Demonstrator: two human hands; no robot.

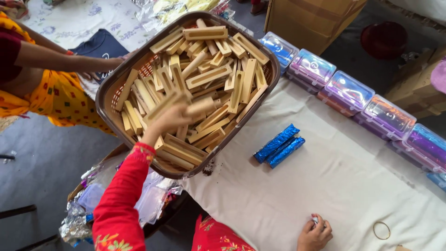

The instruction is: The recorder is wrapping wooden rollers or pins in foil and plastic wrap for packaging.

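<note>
Resting closest to me, my right hand [315,234] sits curled on the white cloth of the table [325,186], fingers drawn together around something small with a bit of blue showing (too tiny to name), so it stays put on the cloth. Just to its right lies a thin ring-shaped band [382,230], flat on the cloth and within easy reach.

Up the red sleeve goes my left hand [173,118], out over the brown basket [111,93], fingers clamped on a pale wooden block [197,108] at the top of the heap. It's blurred, so the exact grip is hard to read. The basket hangs half off the table's corner, tilted toward me, which I'd say is why the wooden blocks [209,65] slump in a loose pile facing my reach.

Mid-table, two blue foil packets [278,145] lie side by side, touching, apart from the basket.

Further out, a row of clear lidded plastic boxes [348,90] lines the table's far edge, edge to edge, out of the way of the cloth. Beyond them stands a cardboard carton [311,18]. Off to the far left, another person's arm [60,60] reaches toward the basket rim.
</note>
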